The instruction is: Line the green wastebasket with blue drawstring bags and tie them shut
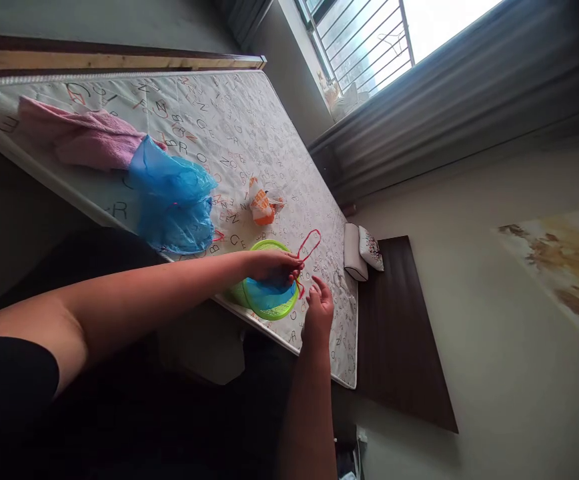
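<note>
A red cord (315, 231) is looped above the fingertips of the left hand (277, 265), which I have pinched tight on it over a green basket (273, 313) beside a bed. The right hand (319, 308) waits just beside the cord, fingers loosely curled, holding nothing that I can see. Blue plastic (264, 293) shows inside the basket's rim, partly hidden from me by the left hand. The basket is at the edge of a letter-printed mattress (289, 160); whether it rests there fully, I cannot tell.

Near it on the mattress lies an orange-and-white packet (261, 203). Farther from the headboard (409, 333), a crumpled blue bag (179, 200) touches a pink towel (94, 137). My view, tipped on its side, also takes in a white cushion (371, 248) near the headboard, a long gray curtain (434, 100) and a barred window (364, 40).
</note>
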The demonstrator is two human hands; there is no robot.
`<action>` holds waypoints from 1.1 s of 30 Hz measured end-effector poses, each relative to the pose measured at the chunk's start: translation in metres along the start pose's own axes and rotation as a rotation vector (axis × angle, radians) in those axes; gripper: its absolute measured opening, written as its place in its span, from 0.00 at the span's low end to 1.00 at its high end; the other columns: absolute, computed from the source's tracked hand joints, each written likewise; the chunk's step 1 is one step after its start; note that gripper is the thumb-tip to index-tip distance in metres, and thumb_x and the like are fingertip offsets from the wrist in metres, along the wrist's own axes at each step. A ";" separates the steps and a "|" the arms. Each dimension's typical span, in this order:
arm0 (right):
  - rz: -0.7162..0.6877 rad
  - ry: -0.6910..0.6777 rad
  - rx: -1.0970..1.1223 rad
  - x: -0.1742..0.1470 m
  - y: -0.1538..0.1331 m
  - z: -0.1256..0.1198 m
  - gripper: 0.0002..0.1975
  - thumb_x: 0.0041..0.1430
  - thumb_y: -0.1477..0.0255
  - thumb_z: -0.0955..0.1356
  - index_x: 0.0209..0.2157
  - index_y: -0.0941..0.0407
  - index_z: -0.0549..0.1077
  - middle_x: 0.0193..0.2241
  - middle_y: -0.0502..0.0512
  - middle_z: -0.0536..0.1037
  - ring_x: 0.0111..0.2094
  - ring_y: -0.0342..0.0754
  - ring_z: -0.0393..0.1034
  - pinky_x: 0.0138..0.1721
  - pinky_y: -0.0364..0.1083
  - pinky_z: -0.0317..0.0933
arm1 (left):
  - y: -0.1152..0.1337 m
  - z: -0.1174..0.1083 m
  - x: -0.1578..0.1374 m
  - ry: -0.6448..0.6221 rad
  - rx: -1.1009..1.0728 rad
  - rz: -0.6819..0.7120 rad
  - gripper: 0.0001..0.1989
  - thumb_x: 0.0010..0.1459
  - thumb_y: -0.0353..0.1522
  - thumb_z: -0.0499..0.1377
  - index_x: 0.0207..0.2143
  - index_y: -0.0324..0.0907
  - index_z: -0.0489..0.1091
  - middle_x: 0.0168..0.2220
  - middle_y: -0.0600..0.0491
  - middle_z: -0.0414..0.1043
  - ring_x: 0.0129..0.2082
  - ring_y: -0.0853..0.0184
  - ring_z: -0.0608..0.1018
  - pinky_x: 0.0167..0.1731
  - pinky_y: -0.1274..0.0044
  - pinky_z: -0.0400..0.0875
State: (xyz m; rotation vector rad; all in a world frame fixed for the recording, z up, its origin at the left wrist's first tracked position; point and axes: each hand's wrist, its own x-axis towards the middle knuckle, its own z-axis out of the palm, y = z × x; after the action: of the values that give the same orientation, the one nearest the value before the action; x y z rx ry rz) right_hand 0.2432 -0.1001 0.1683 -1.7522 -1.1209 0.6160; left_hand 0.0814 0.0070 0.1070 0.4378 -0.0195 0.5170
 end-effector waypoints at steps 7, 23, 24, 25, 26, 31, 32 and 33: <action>0.042 -0.244 0.175 -0.004 0.003 0.013 0.23 0.55 0.62 0.77 0.49 0.58 0.79 0.46 0.58 0.83 0.46 0.49 0.77 0.51 0.50 0.69 | 0.002 -0.004 0.001 -0.068 0.390 -0.024 0.15 0.55 0.41 0.73 0.33 0.38 0.78 0.28 0.52 0.73 0.28 0.69 0.75 0.30 0.77 0.68; 0.195 -0.137 0.381 -0.006 0.009 0.027 0.28 0.56 0.59 0.77 0.53 0.54 0.67 0.33 0.48 0.80 0.33 0.43 0.77 0.39 0.44 0.71 | -0.014 0.001 0.007 0.270 0.822 0.392 0.18 0.63 0.44 0.64 0.36 0.36 0.79 0.26 0.53 0.74 0.26 0.71 0.72 0.28 0.79 0.65; 0.213 -0.118 0.396 -0.005 0.010 0.029 0.26 0.57 0.58 0.76 0.52 0.55 0.68 0.33 0.49 0.80 0.33 0.43 0.76 0.38 0.44 0.72 | -0.014 0.002 0.006 0.266 0.809 0.409 0.18 0.63 0.44 0.64 0.36 0.36 0.79 0.27 0.53 0.75 0.26 0.71 0.72 0.29 0.79 0.66; 0.229 -0.106 0.400 -0.005 0.011 0.031 0.24 0.58 0.58 0.75 0.51 0.55 0.70 0.34 0.50 0.79 0.33 0.43 0.76 0.37 0.44 0.72 | -0.014 0.002 0.006 0.255 0.797 0.421 0.18 0.63 0.43 0.64 0.36 0.36 0.79 0.28 0.52 0.75 0.27 0.71 0.73 0.29 0.79 0.66; 0.240 -0.103 0.396 -0.004 0.012 0.032 0.22 0.59 0.58 0.74 0.50 0.55 0.71 0.35 0.51 0.80 0.34 0.43 0.76 0.37 0.43 0.72 | -0.014 0.002 0.005 0.243 0.786 0.427 0.17 0.63 0.43 0.64 0.36 0.36 0.79 0.29 0.52 0.76 0.28 0.70 0.74 0.30 0.79 0.68; 0.253 -0.202 0.375 0.000 0.015 0.034 0.22 0.62 0.55 0.72 0.50 0.55 0.76 0.45 0.58 0.82 0.42 0.47 0.79 0.41 0.47 0.74 | -0.011 0.001 0.005 0.215 0.708 0.408 0.14 0.63 0.40 0.64 0.35 0.36 0.79 0.33 0.49 0.80 0.32 0.68 0.79 0.38 0.77 0.73; 0.247 -0.201 0.390 0.001 0.016 0.034 0.22 0.61 0.55 0.73 0.49 0.55 0.77 0.46 0.58 0.82 0.44 0.47 0.79 0.43 0.47 0.74 | -0.010 0.001 0.005 0.215 0.707 0.407 0.14 0.63 0.39 0.65 0.35 0.36 0.80 0.33 0.49 0.81 0.33 0.68 0.79 0.39 0.77 0.73; 0.237 -0.175 0.413 0.003 0.016 0.032 0.20 0.60 0.57 0.74 0.48 0.55 0.77 0.46 0.57 0.82 0.44 0.46 0.79 0.44 0.46 0.74 | -0.009 0.001 0.005 0.218 0.709 0.407 0.13 0.63 0.39 0.65 0.35 0.36 0.80 0.34 0.49 0.81 0.34 0.68 0.79 0.40 0.77 0.73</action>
State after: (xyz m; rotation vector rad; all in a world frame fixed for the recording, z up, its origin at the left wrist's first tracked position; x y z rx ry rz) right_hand 0.2258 -0.0859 0.1399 -1.4992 -0.8307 1.0818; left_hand 0.0904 0.0018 0.1048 1.0795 0.2980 0.9743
